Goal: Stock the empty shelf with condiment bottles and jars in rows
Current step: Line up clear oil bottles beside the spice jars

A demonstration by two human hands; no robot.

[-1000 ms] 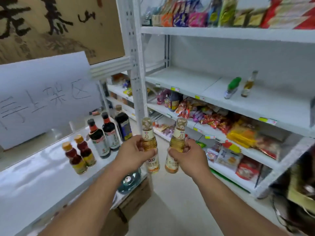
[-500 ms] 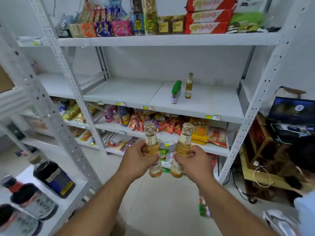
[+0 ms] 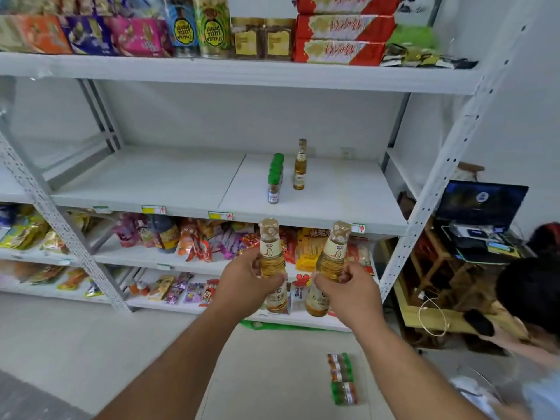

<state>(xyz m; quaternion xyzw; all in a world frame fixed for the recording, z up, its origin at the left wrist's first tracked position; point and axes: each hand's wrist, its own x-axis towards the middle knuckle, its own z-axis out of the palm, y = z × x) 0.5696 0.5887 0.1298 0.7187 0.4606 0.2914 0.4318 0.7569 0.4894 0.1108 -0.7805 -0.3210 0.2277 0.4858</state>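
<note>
Fingers first: the left hand (image 3: 245, 283) is wrapped snugly round the waist of one amber bottle (image 3: 271, 262), thumb side toward the camera, and the right hand (image 3: 348, 291) is curled the same way round a second amber bottle (image 3: 328, 268), which is tipped a bit to the right. Both are held up in front of the shelving, below the level of the near-empty shelf (image 3: 181, 183) and not yet over it.

Handling-wise, these look like small glass bottles full of liquid, so probably a bit weighty for their size, rigid, smooth and breakable if knocked together. The waist grip seems sensible; the narrow neck and cap would likely be a worse place to be grabbed.

On that shelf, a matching bottle (image 3: 300, 166) is already stood upright toward the back, with a front-to-back row of green-capped jars (image 3: 275, 180) just beside it on the left. Lots of bare white board is left either side.

Snack packets (image 3: 194, 241) are packed on the shelves below, boxes and packets above. A shrink-wrapped pack of jars (image 3: 342, 378) is left lying on the pale floor, and another person is partly seen at the far right.
</note>
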